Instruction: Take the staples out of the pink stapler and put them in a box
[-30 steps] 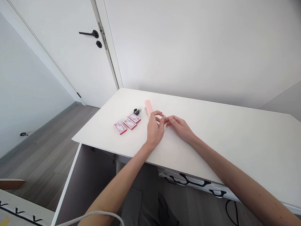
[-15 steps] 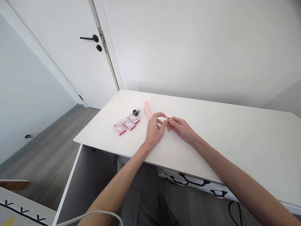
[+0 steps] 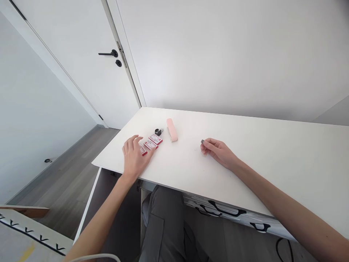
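Head view: the right hand (image 3: 218, 151) pinches a small grey piece (image 3: 202, 141) near the middle of the worktop (image 3: 259, 149); the left hand (image 3: 136, 154), fingers spread and clasping nothing, is over red-and-white boxes (image 3: 151, 144) near the left edge, contact unclear. Beyond, toward the back edge, a black object (image 3: 158, 132) and a pink stapler (image 3: 172, 130) lie unhandled. Picking up the piece looks done, setting it down not; further progress doesn't show.

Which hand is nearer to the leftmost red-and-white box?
The left hand: it partly covers the leftmost box from view, though whether they touch is unclear. The right hand is well off to the box's right, pinching a small grey piece.
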{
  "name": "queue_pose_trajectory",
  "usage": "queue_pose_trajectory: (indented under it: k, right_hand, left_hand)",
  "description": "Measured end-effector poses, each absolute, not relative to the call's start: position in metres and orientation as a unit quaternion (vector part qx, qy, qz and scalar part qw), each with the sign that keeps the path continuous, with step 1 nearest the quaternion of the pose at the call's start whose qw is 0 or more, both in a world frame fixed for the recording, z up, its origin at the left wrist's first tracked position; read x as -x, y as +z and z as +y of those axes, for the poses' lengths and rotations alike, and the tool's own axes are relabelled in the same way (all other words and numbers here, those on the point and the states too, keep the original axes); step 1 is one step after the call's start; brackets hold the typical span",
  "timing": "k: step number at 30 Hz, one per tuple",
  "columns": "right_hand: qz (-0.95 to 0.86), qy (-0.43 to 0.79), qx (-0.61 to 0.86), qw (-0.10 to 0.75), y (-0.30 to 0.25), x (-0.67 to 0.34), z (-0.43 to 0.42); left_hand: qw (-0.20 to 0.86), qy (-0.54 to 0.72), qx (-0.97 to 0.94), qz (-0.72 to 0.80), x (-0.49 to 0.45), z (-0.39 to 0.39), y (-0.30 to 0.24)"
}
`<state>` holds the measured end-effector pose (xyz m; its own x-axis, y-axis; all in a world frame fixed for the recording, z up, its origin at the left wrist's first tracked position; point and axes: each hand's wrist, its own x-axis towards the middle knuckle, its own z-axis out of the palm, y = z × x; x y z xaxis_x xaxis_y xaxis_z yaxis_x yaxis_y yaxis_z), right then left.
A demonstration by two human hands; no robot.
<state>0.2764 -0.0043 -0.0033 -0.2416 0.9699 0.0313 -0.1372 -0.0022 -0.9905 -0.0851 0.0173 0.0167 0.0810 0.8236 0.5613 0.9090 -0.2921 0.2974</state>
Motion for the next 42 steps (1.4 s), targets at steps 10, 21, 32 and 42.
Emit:
queue_pose_trajectory:
  k: [10, 21, 32, 42]
  right_hand:
    - [-0.512, 0.611, 0.376, 0.472, 0.000, -0.276, -0.004]
    - [-0.520, 0.613, 0.374, 0.463, 0.000, -0.278, -0.004]
    - [-0.601, 0.613, 0.342, 0.383, 0.011, -0.277, -0.012]
    - [-0.591, 0.602, 0.354, 0.403, 0.012, -0.287, -0.004]
  left_hand:
    - [0.001, -0.255, 0.734, -0.630, 0.119, -0.014, 0.017]
    - [-0.083, -0.170, 0.816, -0.546, 0.067, -0.043, 0.023]
    - [-0.145, -0.322, 0.810, -0.468, 0.011, -0.021, 0.021]
    - [-0.190, -0.353, 0.791, -0.461, -0.019, 0.005, 0.012]
